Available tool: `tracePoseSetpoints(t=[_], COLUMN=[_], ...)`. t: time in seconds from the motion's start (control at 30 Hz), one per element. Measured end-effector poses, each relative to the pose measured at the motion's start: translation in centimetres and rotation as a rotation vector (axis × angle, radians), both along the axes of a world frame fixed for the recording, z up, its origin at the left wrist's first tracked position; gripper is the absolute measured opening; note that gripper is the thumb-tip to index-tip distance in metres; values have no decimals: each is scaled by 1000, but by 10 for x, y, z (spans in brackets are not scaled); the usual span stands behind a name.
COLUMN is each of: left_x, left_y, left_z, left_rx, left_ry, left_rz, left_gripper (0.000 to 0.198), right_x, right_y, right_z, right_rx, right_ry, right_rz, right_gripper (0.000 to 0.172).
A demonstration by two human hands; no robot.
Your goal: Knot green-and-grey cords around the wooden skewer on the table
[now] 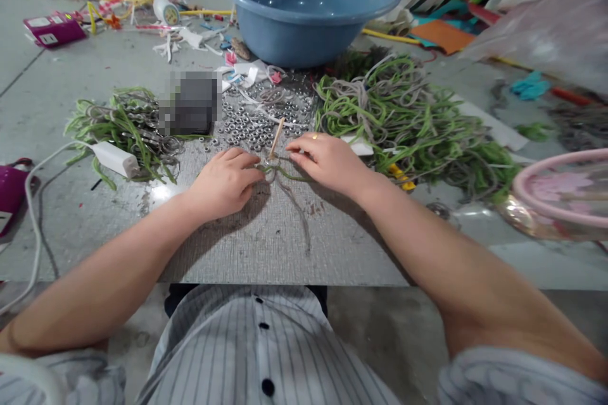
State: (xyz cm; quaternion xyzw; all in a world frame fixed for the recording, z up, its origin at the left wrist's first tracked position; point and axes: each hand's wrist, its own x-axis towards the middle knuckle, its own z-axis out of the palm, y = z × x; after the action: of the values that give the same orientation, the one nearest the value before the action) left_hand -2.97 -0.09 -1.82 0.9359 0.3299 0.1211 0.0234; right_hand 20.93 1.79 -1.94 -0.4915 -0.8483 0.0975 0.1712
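Note:
Green and grey cords point(295, 195) cross on the table in front of me, at the foot of a thin upright wooden stick point(277, 137). My left hand point(228, 180) is closed, its thumb and fingertips pinching the cord at the left of the crossing. On the other side, my right hand point(325, 158), with a ring on one finger, has its thumb and fingers drawn together at a grey cord end close to the stick. A green strand runs beneath this hand. The grey tail hangs loose toward me. Small metal rings or nuts point(242, 133) lie scattered just behind the stick.
A large blue basin point(304, 25) stands at the back. Heaps of green and grey cord lie right point(408, 114) and left point(118, 120), the left one beside a dark blurred object point(194, 104). A white plug point(115, 159) trails a cable. A pink-rimmed item point(565, 196) sits far right.

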Motion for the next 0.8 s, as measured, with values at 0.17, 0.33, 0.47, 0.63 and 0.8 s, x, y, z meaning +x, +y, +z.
tracePoseSetpoints(t=[0.17, 0.33, 0.47, 0.63, 0.8], left_x=[-1, 0, 1, 2, 2], left_y=[2, 1, 0, -1, 0], left_z=[-3, -3, -3, -2, -2], left_rx=[7, -11, -16, -38, -53], left_ry=[30, 37, 66, 103, 116], left_rz=[-42, -89, -109, -123, -118], left_gripper=[37, 37, 35, 36, 36], right_x=[-15, -25, -28, -33, -36], right_y=[28, 42, 41, 35, 33], right_z=[-11, -13, -16, -12, -13], right_rx=[18, -40, -14, 13, 75], right_ry=[4, -23, -40, -112, -213], right_rz=[-6, 2, -17, -53, -100], right_gripper=[30, 25, 25, 27, 32])
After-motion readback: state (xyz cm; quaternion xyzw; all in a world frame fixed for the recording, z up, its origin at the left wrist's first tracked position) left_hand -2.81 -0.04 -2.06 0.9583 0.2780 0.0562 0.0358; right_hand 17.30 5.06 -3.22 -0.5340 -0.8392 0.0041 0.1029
